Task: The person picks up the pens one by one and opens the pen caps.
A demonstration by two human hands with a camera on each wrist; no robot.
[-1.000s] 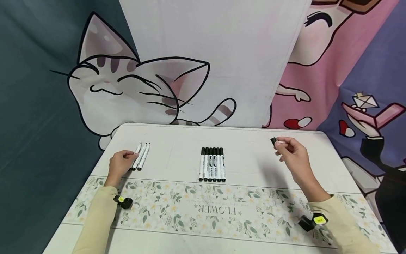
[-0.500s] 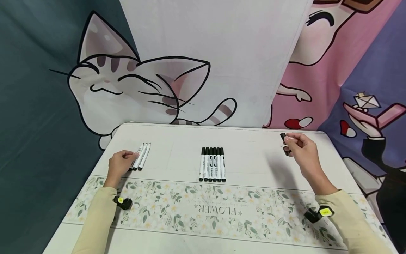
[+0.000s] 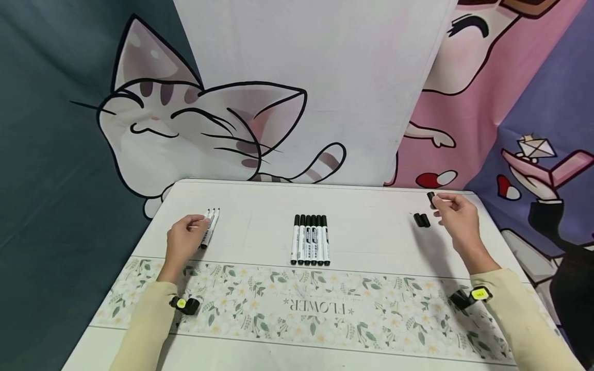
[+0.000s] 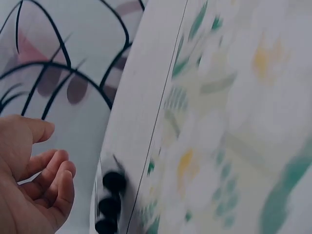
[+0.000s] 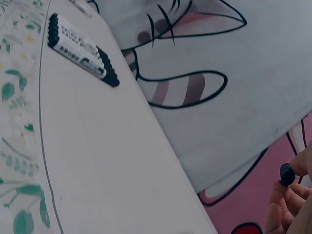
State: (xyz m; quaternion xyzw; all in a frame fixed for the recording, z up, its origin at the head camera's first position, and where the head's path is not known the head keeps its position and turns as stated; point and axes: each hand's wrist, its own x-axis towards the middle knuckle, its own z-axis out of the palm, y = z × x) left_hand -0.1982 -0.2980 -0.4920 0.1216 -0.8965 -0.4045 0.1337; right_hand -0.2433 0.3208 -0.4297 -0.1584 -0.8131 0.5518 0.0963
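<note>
On the left of the table lie three uncapped markers (image 3: 211, 229), white with black ends, side by side. My left hand (image 3: 184, 237) hovers over them and hides part of them. In the left wrist view, its thumb and loosely bent fingers stand apart with nothing between them, and the black marker ends (image 4: 114, 181) show beside it. At the far right, my right hand (image 3: 457, 221) pinches a black marker cap (image 3: 431, 199) between thumb and fingertip. Two more black caps (image 3: 422, 220) lie together on the table just left of that hand.
A tidy row of several capped markers (image 3: 311, 240), black caps away from me, lies mid-table. A floral strip (image 3: 278, 304) crosses the white table (image 3: 371, 226) nearer to me. Cartoon-printed cloth (image 3: 362, 93) hangs behind the far edge.
My left hand has risen off the markers and shifted slightly right. My right hand has moved right with its cap, and the two caps on the table have come into full view.
</note>
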